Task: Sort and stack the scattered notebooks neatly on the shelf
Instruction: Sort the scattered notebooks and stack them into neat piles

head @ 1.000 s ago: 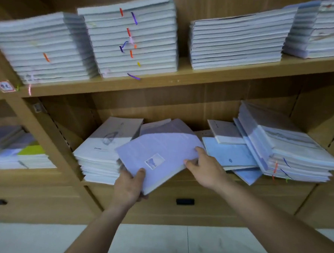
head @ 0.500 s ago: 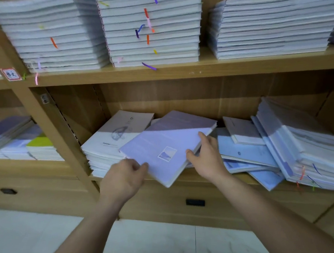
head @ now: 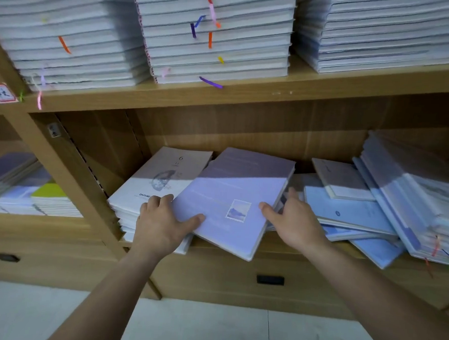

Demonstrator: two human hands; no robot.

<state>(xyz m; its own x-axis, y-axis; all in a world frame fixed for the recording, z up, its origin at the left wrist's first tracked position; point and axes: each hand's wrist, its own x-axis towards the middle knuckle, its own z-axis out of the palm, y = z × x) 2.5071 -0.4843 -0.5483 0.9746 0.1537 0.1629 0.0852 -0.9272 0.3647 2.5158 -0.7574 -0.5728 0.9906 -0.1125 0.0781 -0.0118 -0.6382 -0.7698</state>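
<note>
Item: lavender notebook [head: 231, 204], centre of the frame, in the lower compartment of the wooden shelf [head: 248, 100]. It lies skewed, its near corner overhanging the front edge of the board and its far end in shadow. Left hand [head: 162, 224]: thumb pressed flat on the cover near the lower-left corner, fingers curled at the left edge where the notebook overlaps the white stack [head: 162, 176]. Right hand [head: 293, 224]: thumb on the cover beside the stamp-like picture, fingers spread along the right edge; whether they reach under it cannot be told. Adjoining lots: loose blue notebooks [head: 347, 214] fanned just to the right, and a leaning pile [head: 413, 202] at centre right propped on them. Tidy stacks fill the upper board. Handling note, as judgement: the step is squaring this notebook into place. It would be best turned until its long edge runs parallel with the white stack, then slid back until nothing overhangs, with both thumbs kept down so the cover does not lift. The leaning pile could slump if the blue notebooks are jostled.
</note>
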